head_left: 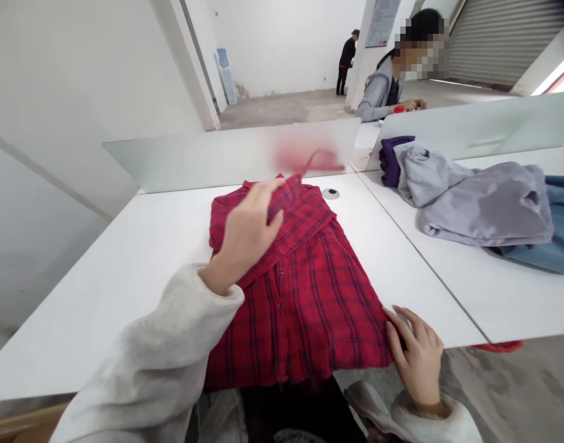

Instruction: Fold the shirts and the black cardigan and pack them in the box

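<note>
Shirt point(314, 301): soft woven cloth, red with dark plaid lines, lying front up on the smooth white table point(125, 295). One sleeve point(291, 231) lay slantwise across the chest; its loose end stood up off the cloth as a thin curved band. Left hand point(245, 231): thumb and fingers closed on that sleeve near the collar. Right hand point(420, 354): fingertips touched the lower right corner, fingers slightly parted; could not tell whether they pinched.

Count: one shirt; two buttons point(280, 305) visible; two frosted panels point(245, 154) behind; to the right, rumpled purple cloth point(390, 163), grey cloth point(485, 212) and blue cloth point(559, 246), grey pieces not countable.

Edges: hem reached just past the table's front edge. Bare top lay wide to the left; a narrower strip separated shirt from seam point(425, 261) on the right.
</note>
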The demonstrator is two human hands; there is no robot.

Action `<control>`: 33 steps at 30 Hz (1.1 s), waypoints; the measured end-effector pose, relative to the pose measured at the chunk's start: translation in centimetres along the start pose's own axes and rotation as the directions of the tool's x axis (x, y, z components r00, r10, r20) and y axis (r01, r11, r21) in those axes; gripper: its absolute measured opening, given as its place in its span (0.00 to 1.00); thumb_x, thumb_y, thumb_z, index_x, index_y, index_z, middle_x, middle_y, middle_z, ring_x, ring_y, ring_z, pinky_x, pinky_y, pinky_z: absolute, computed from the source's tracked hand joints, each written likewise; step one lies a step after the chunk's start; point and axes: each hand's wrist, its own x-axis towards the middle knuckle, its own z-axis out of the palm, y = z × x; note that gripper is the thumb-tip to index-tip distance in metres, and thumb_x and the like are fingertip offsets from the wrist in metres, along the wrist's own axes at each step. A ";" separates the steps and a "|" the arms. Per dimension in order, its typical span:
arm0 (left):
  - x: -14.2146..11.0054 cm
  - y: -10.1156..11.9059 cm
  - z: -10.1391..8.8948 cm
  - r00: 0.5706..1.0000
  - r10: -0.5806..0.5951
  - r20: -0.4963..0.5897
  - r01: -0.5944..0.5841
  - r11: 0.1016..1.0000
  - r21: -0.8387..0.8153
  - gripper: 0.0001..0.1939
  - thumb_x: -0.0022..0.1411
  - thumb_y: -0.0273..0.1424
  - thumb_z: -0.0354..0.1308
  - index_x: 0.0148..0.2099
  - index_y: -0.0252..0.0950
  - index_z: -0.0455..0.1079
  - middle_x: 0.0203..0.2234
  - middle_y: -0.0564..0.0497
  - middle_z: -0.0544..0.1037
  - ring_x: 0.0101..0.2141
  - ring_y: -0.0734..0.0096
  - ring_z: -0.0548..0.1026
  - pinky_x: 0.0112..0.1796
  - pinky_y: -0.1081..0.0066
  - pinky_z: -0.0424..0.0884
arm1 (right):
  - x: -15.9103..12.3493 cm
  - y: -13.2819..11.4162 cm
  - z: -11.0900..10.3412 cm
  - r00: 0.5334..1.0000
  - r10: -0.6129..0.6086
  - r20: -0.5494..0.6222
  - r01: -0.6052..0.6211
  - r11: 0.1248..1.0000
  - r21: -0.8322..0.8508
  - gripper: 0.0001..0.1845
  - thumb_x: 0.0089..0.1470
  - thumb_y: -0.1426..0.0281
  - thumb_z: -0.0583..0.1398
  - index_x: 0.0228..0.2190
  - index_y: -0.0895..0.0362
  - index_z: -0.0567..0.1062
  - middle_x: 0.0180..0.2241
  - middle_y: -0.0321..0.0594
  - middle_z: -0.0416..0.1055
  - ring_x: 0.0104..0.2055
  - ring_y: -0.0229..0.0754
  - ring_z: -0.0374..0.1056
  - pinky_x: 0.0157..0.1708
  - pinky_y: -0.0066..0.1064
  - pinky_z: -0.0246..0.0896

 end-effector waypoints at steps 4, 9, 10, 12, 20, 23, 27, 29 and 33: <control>-1.7 2.7 3.2 0.980 0.078 0.183 -0.066 0.995 -0.069 0.24 0.61 0.23 0.51 0.59 0.37 0.56 0.55 0.46 0.68 0.54 0.64 0.69 0.50 0.66 0.71 | 0.0 0.0 0.0 1.000 0.005 0.000 -0.005 1.000 -0.010 0.15 0.62 0.65 0.51 0.47 0.52 0.71 0.46 0.45 0.70 0.47 0.51 0.65 0.45 0.43 0.57; -4.3 4.1 6.7 0.913 0.182 0.366 -0.158 0.983 -0.096 0.24 0.63 0.22 0.44 0.62 0.38 0.53 0.57 0.44 0.66 0.53 0.64 0.70 0.48 0.66 0.73 | 0.0 0.1 0.0 1.000 -0.007 -0.001 0.007 1.000 -0.002 0.15 0.62 0.65 0.51 0.47 0.53 0.72 0.46 0.46 0.70 0.47 0.51 0.65 0.45 0.43 0.57; -4.9 4.2 7.2 0.893 0.198 0.403 -0.179 0.980 -0.085 0.24 0.64 0.22 0.43 0.62 0.37 0.52 0.58 0.43 0.66 0.53 0.64 0.70 0.47 0.66 0.73 | 0.0 0.1 0.0 1.000 -0.007 0.003 0.007 1.000 -0.004 0.15 0.62 0.65 0.51 0.47 0.53 0.72 0.46 0.46 0.70 0.47 0.51 0.65 0.45 0.43 0.57; -6.1 4.1 8.1 0.849 0.228 0.477 -0.228 0.972 -0.058 0.25 0.65 0.22 0.41 0.63 0.36 0.51 0.59 0.43 0.64 0.54 0.64 0.69 0.46 0.66 0.74 | 0.0 0.1 0.0 1.000 -0.007 0.007 0.007 1.000 -0.012 0.15 0.62 0.64 0.51 0.47 0.53 0.72 0.46 0.46 0.70 0.47 0.52 0.65 0.45 0.43 0.57; -12.8 2.6 11.3 0.711 0.463 0.529 -0.447 0.878 -0.169 0.24 0.69 0.35 0.44 0.63 0.31 0.56 0.59 0.41 0.66 0.54 0.61 0.68 0.52 0.63 0.66 | 0.1 0.1 0.0 1.000 -0.009 -0.004 0.009 1.000 -0.023 0.15 0.62 0.65 0.51 0.46 0.54 0.72 0.45 0.46 0.70 0.47 0.51 0.65 0.45 0.43 0.57; -14.6 2.3 11.9 0.699 0.500 0.511 -0.495 0.854 -0.159 0.21 0.69 0.31 0.42 0.62 0.32 0.59 0.61 0.41 0.63 0.57 0.60 0.65 0.55 0.61 0.62 | 0.1 0.1 0.0 1.000 -0.016 -0.005 0.016 1.000 -0.013 0.15 0.62 0.65 0.52 0.46 0.54 0.72 0.46 0.46 0.70 0.47 0.51 0.65 0.45 0.42 0.57; -15.0 2.3 10.8 0.676 0.495 0.545 -0.481 0.857 -0.182 0.23 0.69 0.35 0.44 0.63 0.34 0.57 0.62 0.42 0.62 0.61 0.62 0.60 0.58 0.62 0.58 | 0.1 0.1 0.0 1.000 -0.007 -0.007 0.007 1.000 -0.022 0.15 0.62 0.65 0.51 0.46 0.53 0.73 0.45 0.45 0.71 0.46 0.50 0.66 0.45 0.42 0.57; -14.8 2.5 9.1 0.640 0.490 0.592 -0.473 0.858 -0.199 0.24 0.68 0.37 0.47 0.63 0.35 0.56 0.62 0.42 0.61 0.62 0.62 0.58 0.59 0.61 0.56 | 0.1 0.1 -0.1 1.000 -0.011 -0.006 0.011 1.000 -0.028 0.15 0.62 0.64 0.51 0.46 0.54 0.73 0.45 0.46 0.71 0.47 0.50 0.66 0.45 0.42 0.56; -14.9 2.1 4.4 0.621 0.368 0.692 -0.378 0.914 -0.147 0.26 0.66 0.39 0.50 0.63 0.35 0.57 0.61 0.44 0.64 0.61 0.61 0.60 0.58 0.61 0.57 | 0.2 0.1 0.0 1.000 -0.004 -0.022 0.004 1.000 -0.020 0.18 0.63 0.61 0.50 0.46 0.57 0.72 0.44 0.47 0.72 0.46 0.50 0.66 0.45 0.41 0.56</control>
